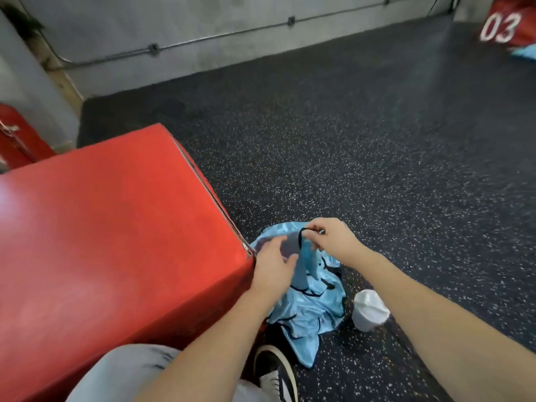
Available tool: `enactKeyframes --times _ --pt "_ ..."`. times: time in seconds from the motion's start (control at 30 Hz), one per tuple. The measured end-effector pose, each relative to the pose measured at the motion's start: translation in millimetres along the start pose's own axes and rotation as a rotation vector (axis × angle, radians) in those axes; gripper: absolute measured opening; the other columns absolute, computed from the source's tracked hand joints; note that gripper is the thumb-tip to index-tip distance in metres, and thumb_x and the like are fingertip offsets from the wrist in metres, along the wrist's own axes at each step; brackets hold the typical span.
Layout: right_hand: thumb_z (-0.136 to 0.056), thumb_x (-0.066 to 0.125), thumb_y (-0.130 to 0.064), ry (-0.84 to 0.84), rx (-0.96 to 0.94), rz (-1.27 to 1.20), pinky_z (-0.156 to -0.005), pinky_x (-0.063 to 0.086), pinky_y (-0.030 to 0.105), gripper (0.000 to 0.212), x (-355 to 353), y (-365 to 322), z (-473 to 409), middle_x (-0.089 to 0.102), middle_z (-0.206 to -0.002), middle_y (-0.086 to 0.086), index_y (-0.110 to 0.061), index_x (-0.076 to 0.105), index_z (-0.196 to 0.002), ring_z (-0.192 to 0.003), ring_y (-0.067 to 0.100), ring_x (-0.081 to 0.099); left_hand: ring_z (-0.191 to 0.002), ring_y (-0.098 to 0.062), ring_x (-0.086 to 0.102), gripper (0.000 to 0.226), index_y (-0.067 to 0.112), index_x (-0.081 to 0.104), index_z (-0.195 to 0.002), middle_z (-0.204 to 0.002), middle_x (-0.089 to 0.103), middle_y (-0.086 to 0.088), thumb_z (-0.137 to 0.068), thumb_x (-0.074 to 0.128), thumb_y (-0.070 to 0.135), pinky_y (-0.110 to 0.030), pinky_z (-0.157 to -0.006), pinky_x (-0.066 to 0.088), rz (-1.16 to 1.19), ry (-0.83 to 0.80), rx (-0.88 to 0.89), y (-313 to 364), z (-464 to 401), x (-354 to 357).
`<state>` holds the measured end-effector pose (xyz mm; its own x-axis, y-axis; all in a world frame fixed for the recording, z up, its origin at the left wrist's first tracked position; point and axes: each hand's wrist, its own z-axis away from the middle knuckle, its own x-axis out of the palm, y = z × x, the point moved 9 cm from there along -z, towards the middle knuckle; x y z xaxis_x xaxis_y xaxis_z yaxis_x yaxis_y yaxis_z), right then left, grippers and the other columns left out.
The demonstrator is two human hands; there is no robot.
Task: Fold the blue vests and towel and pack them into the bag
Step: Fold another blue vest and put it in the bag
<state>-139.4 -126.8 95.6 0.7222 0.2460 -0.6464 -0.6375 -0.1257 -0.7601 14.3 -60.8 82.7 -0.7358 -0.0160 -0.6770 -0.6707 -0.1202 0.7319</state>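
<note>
A crumpled pile of light blue vests (310, 303) with dark trim lies on the speckled floor beside a red box. My right hand (330, 237) pinches the dark-edged strap of one vest and lifts it above the pile. My left hand (272, 264) is just left of it, fingers spread and touching the lifted fabric. A rolled white towel (369, 310) lies on the floor to the right of the pile. No bag is plainly visible near the hands.
A large red padded box (110, 233) fills the left side, its corner touching the pile. My knee and black shoe (275, 369) are at the bottom. A red item marked 03 (507, 24) and more blue fabric (525, 52) lie far right, by the grey wall.
</note>
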Motion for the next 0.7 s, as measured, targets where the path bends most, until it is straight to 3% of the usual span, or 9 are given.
enactKeyframes --times 0.07,0.17,0.23,0.4,0.53,0.6,0.7 --pt "-0.096 0.064 -0.026 0.045 -0.068 0.023 -0.06 0.049 0.022 0.013 -31.2 -41.4 12.2 0.069 -0.064 -0.003 -0.022 0.072 -0.087 -0.056 0.005 0.061 -0.083 -0.006 0.061 0.05 0.021 0.053 -0.138 -0.115 0.065 -0.003 -0.092 0.068 0.034 -0.022 -0.085 0.043 -0.003 0.043 0.041 25.3 6.1 -29.4" --pt "-0.096 0.066 -0.024 0.12 -0.169 0.019 -0.061 0.048 0.015 0.011 -77.1 -104.8 32.2 0.067 -0.065 -0.015 -0.021 0.074 -0.089 -0.058 0.003 0.064 -0.109 -0.018 0.061 0.053 0.022 0.057 -0.136 -0.124 0.063 -0.001 -0.089 0.069 0.043 -0.032 -0.1 0.045 0.026 0.131 0.096 67.8 14.0 -76.7" --pt "-0.096 0.067 -0.024 0.159 -0.232 0.03 -0.061 0.047 0.012 0.009 -103.4 -145.3 44.7 0.066 -0.064 -0.022 -0.022 0.074 -0.09 -0.059 0.003 0.066 -0.111 -0.017 0.06 0.048 0.024 0.06 -0.132 -0.122 0.065 0.002 -0.089 0.069 0.042 -0.033 -0.101 0.046 0.04 0.177 0.152 100.0 20.2 -107.3" --pt "-0.093 0.069 -0.021 0.267 -0.36 0.073 -0.069 0.054 0.024 0.01 -162.8 -242.4 74.0 0.068 -0.061 -0.018 -0.015 0.077 -0.094 -0.057 0.008 0.067 -0.091 -0.015 0.064 0.025 0.019 0.072 -0.1 -0.095 0.071 0.002 -0.089 0.071 0.041 -0.03 -0.076 0.05 0.051 0.203 0.262 174.7 40.1 -178.8" --pt "-0.093 0.069 -0.024 0.356 -0.455 0.122 -0.063 0.05 0.017 0.008 -199.8 -312.2 97.3 0.067 -0.057 -0.014 -0.02 0.076 -0.091 -0.053 0.005 0.064 -0.066 -0.005 0.064 0.012 0.018 0.078 -0.093 -0.08 0.072 0.005 -0.089 0.071 0.027 -0.007 -0.052 0.04 0.053 0.228 0.298 208.7 59.0 -240.4" --pt "-0.093 0.069 -0.024 0.405 -0.495 0.163 -0.06 0.046 0.014 0.007 -216.0 -341.5 106.8 0.066 -0.059 -0.017 -0.021 0.074 -0.09 -0.051 0.006 0.063 -0.054 -0.007 0.066 0.009 0.015 0.076 -0.087 -0.067 0.071 0.001 -0.09 0.069 0.018 -0.006 -0.05 0.043 0.059 0.264 0.321 223.3 71.3 -284.9" --pt "-0.094 0.068 -0.029 0.423 -0.515 0.259 -0.069 0.053 0.028 0.011 -229.6 -376.2 113.5 0.072 -0.081 -0.01 -0.021 0.075 -0.093 -0.064 0.01 0.065 -0.062 -0.016 0.074 0.013 0.007 0.073 -0.081 -0.073 0.074 -0.014 -0.091 0.065 0.005 -0.021 -0.059 0.058 0.116 0.344 0.344 245.8 91.0 -369.7"
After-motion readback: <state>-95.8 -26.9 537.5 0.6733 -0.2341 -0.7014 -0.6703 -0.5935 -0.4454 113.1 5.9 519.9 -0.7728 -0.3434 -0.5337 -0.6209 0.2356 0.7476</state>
